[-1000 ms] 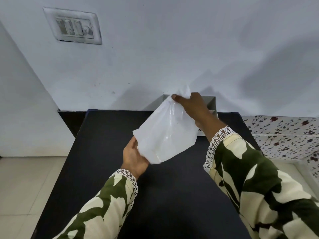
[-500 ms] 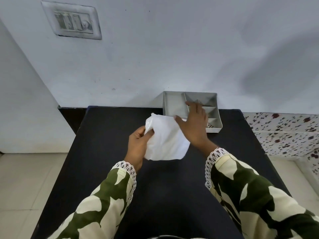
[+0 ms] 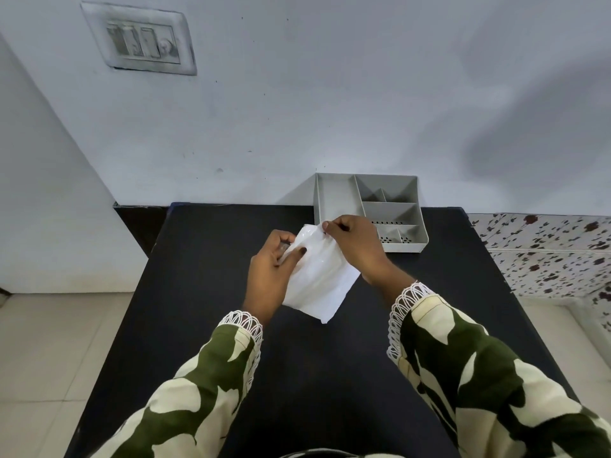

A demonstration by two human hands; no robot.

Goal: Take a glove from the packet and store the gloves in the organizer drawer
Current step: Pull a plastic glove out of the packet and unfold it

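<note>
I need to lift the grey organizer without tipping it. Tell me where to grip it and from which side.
Grip the organizer by its long left outer wall, coming down from above on the left. That wall is straight, upright and clear. The right hand and packet block the near edge, and the back sits by the wall.

White packet (image 3: 319, 279) pinched above black table (image 3: 198, 292), left hand (image 3: 269, 272) on its left edge, right hand (image 3: 355, 249) at its top, grey organizer (image 3: 335, 200) just behind, against wall (image 3: 330, 94).
</note>
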